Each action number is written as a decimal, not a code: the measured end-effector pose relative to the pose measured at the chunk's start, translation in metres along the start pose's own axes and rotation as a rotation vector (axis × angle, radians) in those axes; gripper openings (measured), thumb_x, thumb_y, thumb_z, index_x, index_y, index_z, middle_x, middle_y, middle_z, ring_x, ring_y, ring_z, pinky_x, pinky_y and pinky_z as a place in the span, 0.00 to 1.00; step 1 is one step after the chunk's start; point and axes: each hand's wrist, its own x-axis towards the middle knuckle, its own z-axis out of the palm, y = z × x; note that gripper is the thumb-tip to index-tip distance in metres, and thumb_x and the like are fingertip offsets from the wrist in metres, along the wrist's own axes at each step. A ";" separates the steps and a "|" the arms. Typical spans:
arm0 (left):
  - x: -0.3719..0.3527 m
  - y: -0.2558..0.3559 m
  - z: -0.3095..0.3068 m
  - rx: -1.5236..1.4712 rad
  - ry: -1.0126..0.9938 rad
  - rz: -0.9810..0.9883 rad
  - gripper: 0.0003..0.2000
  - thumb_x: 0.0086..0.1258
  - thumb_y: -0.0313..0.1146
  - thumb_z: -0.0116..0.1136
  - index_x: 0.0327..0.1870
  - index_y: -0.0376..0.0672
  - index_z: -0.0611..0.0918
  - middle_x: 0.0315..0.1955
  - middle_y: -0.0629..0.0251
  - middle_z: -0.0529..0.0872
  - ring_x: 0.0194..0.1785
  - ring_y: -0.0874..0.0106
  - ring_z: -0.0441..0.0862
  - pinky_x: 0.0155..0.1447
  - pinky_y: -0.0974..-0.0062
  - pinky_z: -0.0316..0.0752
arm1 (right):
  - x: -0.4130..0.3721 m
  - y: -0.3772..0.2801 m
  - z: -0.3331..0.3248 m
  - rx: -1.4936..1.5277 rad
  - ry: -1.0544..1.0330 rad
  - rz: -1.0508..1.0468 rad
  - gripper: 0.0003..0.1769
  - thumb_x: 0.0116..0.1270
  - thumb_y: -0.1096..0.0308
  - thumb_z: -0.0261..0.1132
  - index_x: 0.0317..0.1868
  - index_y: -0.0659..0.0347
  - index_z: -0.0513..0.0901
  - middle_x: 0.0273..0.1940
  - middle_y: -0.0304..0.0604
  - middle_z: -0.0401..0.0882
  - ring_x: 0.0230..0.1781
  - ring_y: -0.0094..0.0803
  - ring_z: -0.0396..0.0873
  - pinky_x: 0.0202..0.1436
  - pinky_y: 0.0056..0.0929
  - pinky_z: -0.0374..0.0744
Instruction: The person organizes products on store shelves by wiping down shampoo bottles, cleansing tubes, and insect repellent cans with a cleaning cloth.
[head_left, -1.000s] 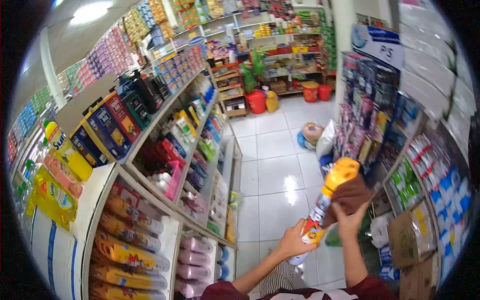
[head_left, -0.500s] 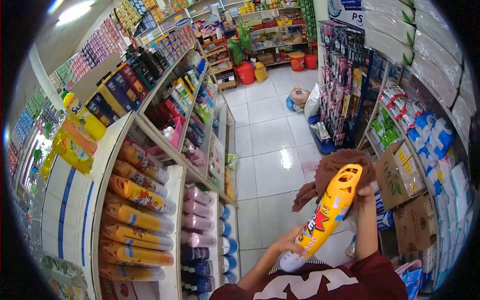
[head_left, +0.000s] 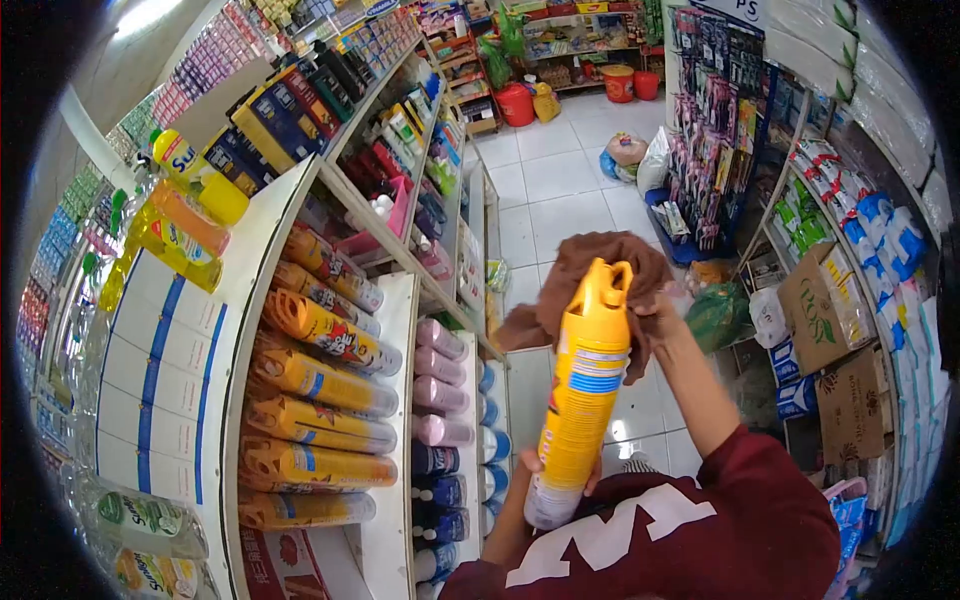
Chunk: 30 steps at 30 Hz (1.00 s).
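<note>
A yellow spray can [head_left: 580,400] stands tilted in front of my chest, its open-loop yellow cap up and its back label with a blue band facing me. Fingers of my left hand [head_left: 540,470] wrap around its lower end, near the white base. My right hand [head_left: 655,318] holds a brown cloth [head_left: 600,255] behind and beside the can's top; its fingers are partly covered by the cloth. Similar yellow cans [head_left: 320,420] lie on their sides, stacked in the white shelf to the left.
Pink cans [head_left: 440,393] and blue-capped bottles fill the neighbouring shelf. Yellow dish-soap bottles [head_left: 200,175] stand on the shelf top. Cardboard boxes [head_left: 825,300] and packets line the right side. A hanging-goods rack [head_left: 710,130] stands ahead beside the tiled aisle [head_left: 560,215].
The can has moved left and become more upright, turned from its front picture to its back label. The cloth and right hand have moved left and up. The view has shifted.
</note>
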 end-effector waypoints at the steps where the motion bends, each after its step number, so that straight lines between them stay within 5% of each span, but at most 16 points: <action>1: 0.003 0.002 0.002 -0.040 -0.063 0.019 0.37 0.35 0.44 0.62 0.48 0.31 0.66 0.34 0.46 0.75 0.34 0.61 0.76 0.36 0.68 0.73 | 0.004 0.013 0.002 0.083 -0.042 0.049 0.28 0.42 0.73 0.61 0.49 0.66 0.69 0.44 0.45 0.74 0.46 0.35 0.73 0.53 0.30 0.70; 3: 0.000 0.009 0.010 0.031 -0.008 0.077 0.35 0.35 0.43 0.62 0.47 0.31 0.67 0.32 0.48 0.76 0.33 0.62 0.76 0.35 0.70 0.73 | 0.010 0.026 0.016 0.286 -0.176 0.169 0.33 0.40 0.73 0.62 0.52 0.65 0.67 0.47 0.44 0.72 0.49 0.35 0.71 0.55 0.31 0.68; 6: -0.014 0.026 0.025 0.364 0.404 0.132 0.30 0.37 0.35 0.64 0.45 0.33 0.70 0.31 0.54 0.77 0.33 0.65 0.76 0.36 0.72 0.72 | 0.005 0.035 0.031 -0.032 -0.098 0.129 0.36 0.39 0.75 0.63 0.55 0.64 0.64 0.50 0.44 0.71 0.52 0.35 0.69 0.57 0.31 0.66; 9: -0.010 0.033 0.041 1.021 1.008 0.257 0.26 0.39 0.30 0.64 0.43 0.36 0.71 0.32 0.60 0.79 0.33 0.67 0.78 0.37 0.73 0.73 | 0.000 0.058 0.046 -0.640 -0.066 0.115 0.39 0.43 0.72 0.68 0.57 0.66 0.59 0.51 0.45 0.68 0.53 0.34 0.67 0.57 0.31 0.65; 10: 0.002 0.035 0.041 1.344 1.058 0.443 0.25 0.39 0.31 0.67 0.41 0.37 0.71 0.30 0.62 0.80 0.32 0.68 0.79 0.36 0.73 0.73 | -0.007 0.072 0.047 -0.799 -0.045 0.098 0.40 0.43 0.74 0.69 0.57 0.66 0.58 0.51 0.46 0.68 0.53 0.32 0.66 0.58 0.31 0.64; 13: 0.000 0.034 0.039 1.597 1.359 0.393 0.26 0.38 0.36 0.70 0.38 0.39 0.70 0.28 0.55 0.79 0.33 0.61 0.80 0.36 0.71 0.74 | -0.040 0.121 0.033 -0.945 0.050 -0.007 0.43 0.42 0.67 0.72 0.57 0.67 0.57 0.50 0.47 0.68 0.52 0.33 0.66 0.56 0.30 0.65; 16: -0.007 0.017 0.027 1.497 1.310 0.399 0.27 0.37 0.37 0.70 0.38 0.40 0.70 0.28 0.54 0.80 0.35 0.59 0.80 0.36 0.70 0.74 | -0.052 0.116 0.031 -0.793 0.040 0.149 0.43 0.43 0.67 0.72 0.57 0.67 0.58 0.50 0.46 0.68 0.52 0.33 0.66 0.55 0.30 0.65; 18: 0.001 0.019 0.045 1.608 1.158 0.351 0.29 0.37 0.39 0.70 0.42 0.39 0.70 0.30 0.56 0.80 0.35 0.61 0.80 0.38 0.70 0.74 | -0.037 0.092 0.033 -0.784 0.029 0.040 0.39 0.41 0.71 0.71 0.54 0.67 0.62 0.49 0.44 0.69 0.51 0.31 0.68 0.55 0.30 0.66; 21: 0.007 0.015 0.062 1.406 1.003 0.098 0.32 0.37 0.38 0.69 0.47 0.37 0.70 0.33 0.59 0.81 0.36 0.68 0.80 0.42 0.72 0.73 | -0.018 0.050 0.038 -0.309 0.093 0.161 0.43 0.33 0.73 0.69 0.56 0.63 0.62 0.50 0.43 0.69 0.52 0.33 0.68 0.57 0.32 0.65; 24: -0.008 0.004 0.039 1.155 0.680 0.059 0.34 0.36 0.36 0.68 0.49 0.36 0.68 0.34 0.61 0.81 0.37 0.69 0.80 0.44 0.73 0.73 | -0.011 0.038 0.042 -0.108 -0.026 0.077 0.48 0.28 0.73 0.68 0.58 0.61 0.61 0.52 0.44 0.68 0.54 0.36 0.67 0.59 0.33 0.64; 26: -0.012 -0.002 0.036 0.626 0.490 0.080 0.34 0.36 0.34 0.65 0.50 0.35 0.68 0.39 0.57 0.78 0.43 0.67 0.77 0.48 0.71 0.71 | -0.010 0.048 0.036 -0.003 -0.069 0.035 0.50 0.26 0.72 0.68 0.59 0.60 0.60 0.54 0.44 0.67 0.56 0.37 0.65 0.61 0.34 0.62; 28: -0.018 -0.027 0.005 0.200 0.233 0.130 0.34 0.35 0.34 0.63 0.50 0.34 0.68 0.42 0.54 0.76 0.45 0.65 0.75 0.50 0.69 0.69 | -0.011 0.063 0.034 0.013 -0.014 0.198 0.56 0.22 0.69 0.65 0.62 0.56 0.55 0.59 0.43 0.62 0.59 0.40 0.62 0.63 0.39 0.59; 30: -0.019 -0.031 -0.006 0.190 0.154 0.167 0.37 0.32 0.39 0.62 0.50 0.33 0.67 0.43 0.50 0.73 0.46 0.63 0.73 0.53 0.68 0.67 | -0.013 0.083 0.026 0.061 -0.011 0.320 0.52 0.25 0.71 0.64 0.61 0.58 0.57 0.58 0.42 0.64 0.59 0.37 0.61 0.62 0.36 0.60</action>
